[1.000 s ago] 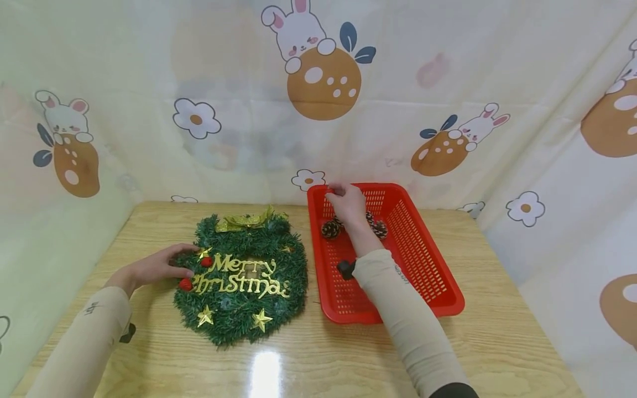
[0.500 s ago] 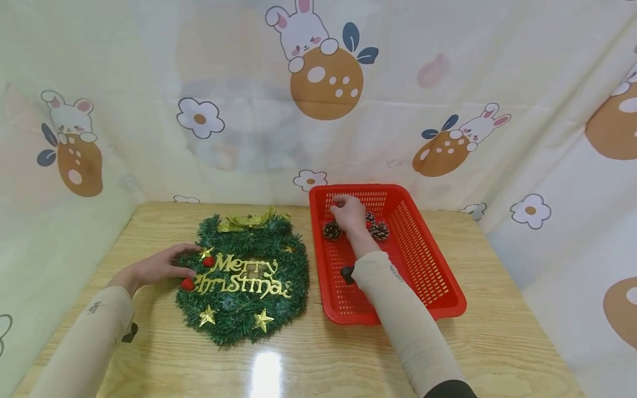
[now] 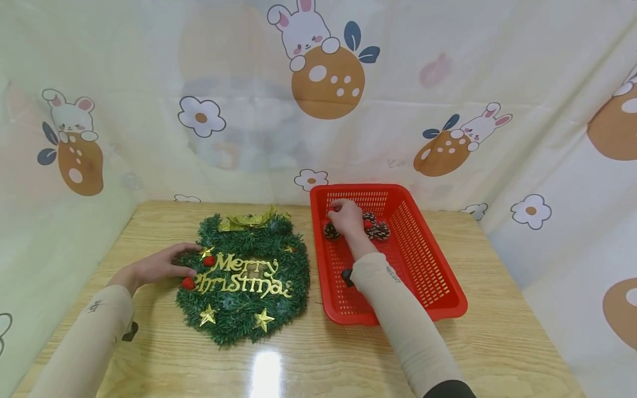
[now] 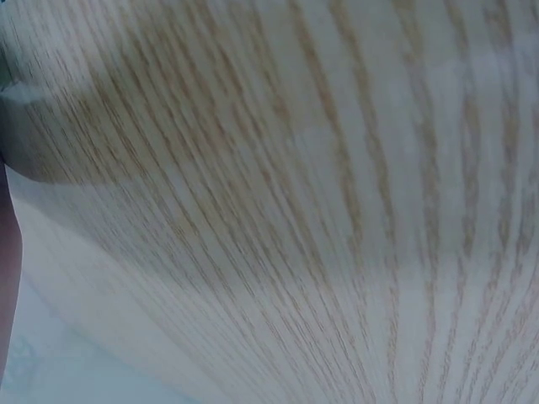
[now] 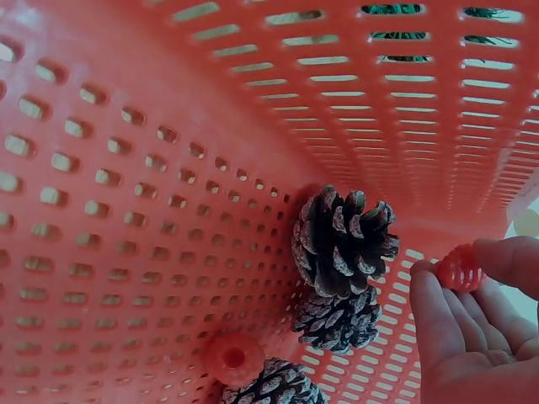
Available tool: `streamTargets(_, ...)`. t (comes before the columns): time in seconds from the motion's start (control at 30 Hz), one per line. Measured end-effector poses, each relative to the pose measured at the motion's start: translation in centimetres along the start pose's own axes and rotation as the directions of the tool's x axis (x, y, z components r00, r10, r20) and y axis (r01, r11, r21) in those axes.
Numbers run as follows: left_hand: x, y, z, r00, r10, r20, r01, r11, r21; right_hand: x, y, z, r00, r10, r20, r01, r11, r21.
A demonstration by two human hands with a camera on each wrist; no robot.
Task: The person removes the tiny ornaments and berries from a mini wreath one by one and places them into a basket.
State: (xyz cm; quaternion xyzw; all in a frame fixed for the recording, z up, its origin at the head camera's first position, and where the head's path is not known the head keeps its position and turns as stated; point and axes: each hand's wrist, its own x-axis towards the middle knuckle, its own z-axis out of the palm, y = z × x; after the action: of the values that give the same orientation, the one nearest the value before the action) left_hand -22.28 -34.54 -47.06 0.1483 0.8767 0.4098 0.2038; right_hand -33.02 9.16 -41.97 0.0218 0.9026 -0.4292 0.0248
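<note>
My right hand (image 3: pixel 347 220) is at the back left of the red basket (image 3: pixel 450 296). Its thumb and fingertips pinch a small ribbed red berry ornament (image 5: pixel 460 268). Dark pine cones with pale tips, one of them a pine cone (image 5: pixel 345 244), lie beside it; another red berry-like piece (image 5: pixel 234 359) with a hole sits near them. On the left is a green Christmas wreath (image 3: pixel 291 309) with gold "Merry Christmas" lettering (image 3: pixel 241 276). My left hand (image 3: pixel 156 265) rests at the wreath's left edge, fingers extended, near two red berries, the upper berry (image 3: pixel 209 261) and the lower berry (image 3: pixel 188 283).
Both things stand side by side on a wooden table (image 3: pixel 199 365), the basket's tall slotted walls close around my right hand. A bunny-print curtain (image 3: pixel 249 149) hangs behind and at the sides. The left wrist view shows mostly wood grain (image 4: pixel 295 210).
My right hand has come down a little and closer inside the basket's back left corner, still pinching the red berry ornament. The left hand and the wreath stay in place; the head view shifts slightly.
</note>
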Motion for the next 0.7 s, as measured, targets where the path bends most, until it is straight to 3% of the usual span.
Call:
streamTargets(0.2, -0.02, 0.08, 0.02, 1.0, -0.008, 0.002, 0.008, 1.0, 0.006, -0.07, -0.12, 0.16, 1.0, -0.018, 0.02, 0.019, 0.998, -0.067)
streamTargets(0.7, -0.05, -0.11, 0.02, 1.0, 0.011, -0.002, -0.011, 1.0, 0.014, -0.22, -0.03, 0.16, 0.999, -0.013, 0.037, 0.016, 0.997, -0.078)
